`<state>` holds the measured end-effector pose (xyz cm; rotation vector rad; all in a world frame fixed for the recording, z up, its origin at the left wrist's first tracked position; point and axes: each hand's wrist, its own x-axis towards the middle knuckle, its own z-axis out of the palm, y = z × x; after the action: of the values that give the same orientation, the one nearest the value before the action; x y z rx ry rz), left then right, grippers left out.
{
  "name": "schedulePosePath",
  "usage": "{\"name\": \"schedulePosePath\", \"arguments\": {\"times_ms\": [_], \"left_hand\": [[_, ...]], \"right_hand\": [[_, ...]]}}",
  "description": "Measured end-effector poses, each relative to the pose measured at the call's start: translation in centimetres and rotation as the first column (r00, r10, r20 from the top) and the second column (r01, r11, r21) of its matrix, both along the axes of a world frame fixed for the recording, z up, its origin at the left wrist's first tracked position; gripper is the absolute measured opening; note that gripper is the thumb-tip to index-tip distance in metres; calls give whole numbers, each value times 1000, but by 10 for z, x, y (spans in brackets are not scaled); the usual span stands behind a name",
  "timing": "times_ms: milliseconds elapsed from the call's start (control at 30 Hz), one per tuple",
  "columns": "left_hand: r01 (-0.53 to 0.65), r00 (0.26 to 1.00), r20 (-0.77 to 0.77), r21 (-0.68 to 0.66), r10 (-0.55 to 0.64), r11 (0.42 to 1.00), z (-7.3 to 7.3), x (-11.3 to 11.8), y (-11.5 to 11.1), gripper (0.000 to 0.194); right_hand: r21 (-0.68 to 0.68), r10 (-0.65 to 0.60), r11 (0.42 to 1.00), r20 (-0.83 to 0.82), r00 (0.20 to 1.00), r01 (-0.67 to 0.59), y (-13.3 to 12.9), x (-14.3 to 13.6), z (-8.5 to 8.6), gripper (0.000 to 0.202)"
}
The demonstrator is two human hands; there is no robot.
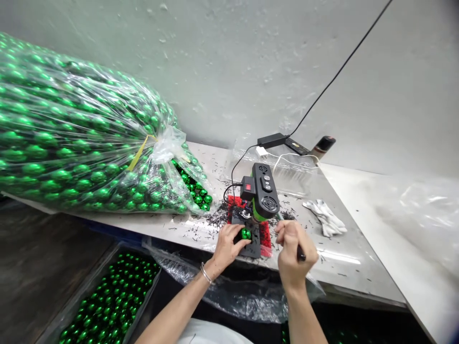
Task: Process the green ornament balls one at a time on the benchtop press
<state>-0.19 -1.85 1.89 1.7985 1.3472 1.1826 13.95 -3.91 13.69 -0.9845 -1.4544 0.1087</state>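
**One green ball [245, 233] in hand at the machine [266, 191], many more around**

Nearest, low on the left, a lined bin [143, 302] holds a mass of green balls [107, 296]. Whether these are finished or waiting, the view does not tell.

The left hand [226, 246] is partly closed, thumb and fingers pinching the single ball over the dark plate [254, 246], just in front of the machine's head. The right hand [297, 253] is a fist round a black handle [301, 255] beside the machine. So one ball is being handled; no change on it can be made out.

Under the plate lies a red mat [265, 239], and black scraps [218, 220] litter the counter [340, 267] around it, which suggests much work is already done. To the right lies a white glove [324, 217].

At left, a big clear bag [79, 134] looks nearly full, with balls showing at its opening. Farther back lie an adapter [271, 139] and cables.
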Motion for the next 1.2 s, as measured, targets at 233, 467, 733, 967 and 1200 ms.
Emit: {"name": "schedulePosePath", "arguments": {"times_ms": [233, 467, 733, 967, 1200], "left_hand": [[11, 995, -98, 140, 3, 990, 0, -33, -40, 63], [-284, 951, -100, 80, 292, 955, 43, -76, 62, 8], [-241, 960, -151, -6, 237, 971, 41, -83, 100, 18], [-62, 842, 472, -397, 262, 916, 51, -92, 64, 44], [237, 524, 781, -516, 339, 823, 39, -59, 23, 40]], "right_hand": [[35, -9, 999, -45, 999, 11, 0, -6, -3, 33], [67, -14, 998, -14, 1000, 15, -2, -7, -10, 32], [104, -19, 994, 22, 1000, 17, -2, -6, -13, 30], [112, -20, 994, 51, 999, 14, -2, -5, -12, 30], [86, -27, 996, 41, 999, 23, -3, -5, -13, 29]]}}
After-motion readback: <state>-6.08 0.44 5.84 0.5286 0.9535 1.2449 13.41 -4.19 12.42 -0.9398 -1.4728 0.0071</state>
